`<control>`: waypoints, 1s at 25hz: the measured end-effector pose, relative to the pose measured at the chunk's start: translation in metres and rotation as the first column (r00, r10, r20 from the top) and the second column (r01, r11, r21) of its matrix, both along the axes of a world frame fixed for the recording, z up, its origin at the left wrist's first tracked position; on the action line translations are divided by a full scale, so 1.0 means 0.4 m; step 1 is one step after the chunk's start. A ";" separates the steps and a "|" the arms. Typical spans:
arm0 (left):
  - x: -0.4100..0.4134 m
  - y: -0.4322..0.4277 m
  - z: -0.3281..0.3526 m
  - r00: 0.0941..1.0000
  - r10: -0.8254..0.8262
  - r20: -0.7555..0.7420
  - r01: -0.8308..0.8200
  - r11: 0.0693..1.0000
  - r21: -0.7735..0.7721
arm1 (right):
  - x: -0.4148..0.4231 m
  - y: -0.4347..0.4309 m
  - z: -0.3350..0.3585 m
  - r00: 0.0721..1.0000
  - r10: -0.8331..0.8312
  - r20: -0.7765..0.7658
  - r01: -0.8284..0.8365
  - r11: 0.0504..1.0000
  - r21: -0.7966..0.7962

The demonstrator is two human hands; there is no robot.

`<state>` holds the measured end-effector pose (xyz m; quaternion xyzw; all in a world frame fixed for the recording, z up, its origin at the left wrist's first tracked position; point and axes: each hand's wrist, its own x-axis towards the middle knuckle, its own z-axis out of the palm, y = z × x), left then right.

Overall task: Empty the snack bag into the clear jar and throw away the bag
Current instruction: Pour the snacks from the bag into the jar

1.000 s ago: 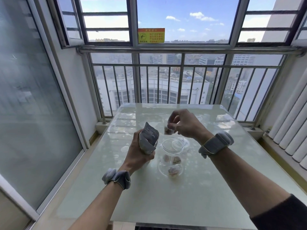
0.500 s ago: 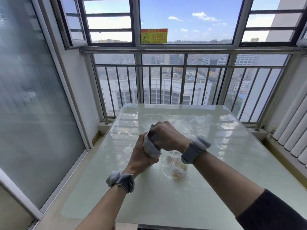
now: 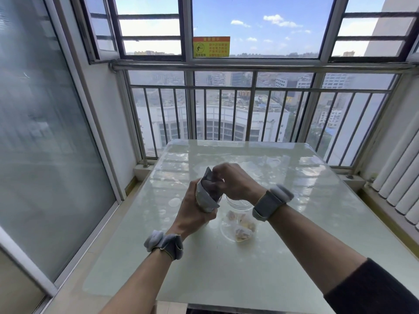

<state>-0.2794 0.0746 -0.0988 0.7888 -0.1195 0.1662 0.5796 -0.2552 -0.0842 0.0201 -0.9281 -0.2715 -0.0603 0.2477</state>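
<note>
A silver snack bag [image 3: 207, 196] stands upright in my left hand [image 3: 192, 211], which grips its lower half just left of the clear jar [image 3: 238, 225]. My right hand [image 3: 235, 182] is at the bag's open top, fingertips reaching into the mouth; whatever they pinch is hidden. The jar stands open on the pale glass table [image 3: 249, 268] and holds a few wrapped snack pieces at its bottom. My right wrist covers part of the jar's rim.
The table fills the balcony floor between a sliding glass door [image 3: 45, 143] on the left and a folded white screen [image 3: 399, 177] on the right. A metal railing [image 3: 249, 87] and windows close off the far side.
One second ago my right hand hovered over the jar holding a snack piece. It has since moved left to the bag's open top and its fingers have gone into it.
</note>
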 end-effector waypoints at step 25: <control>0.014 0.012 -0.014 0.999 -0.002 -0.032 0.001 1.000 -0.011 | -0.018 -0.084 0.024 0.995 0.035 -0.088 -0.020 0.986 0.165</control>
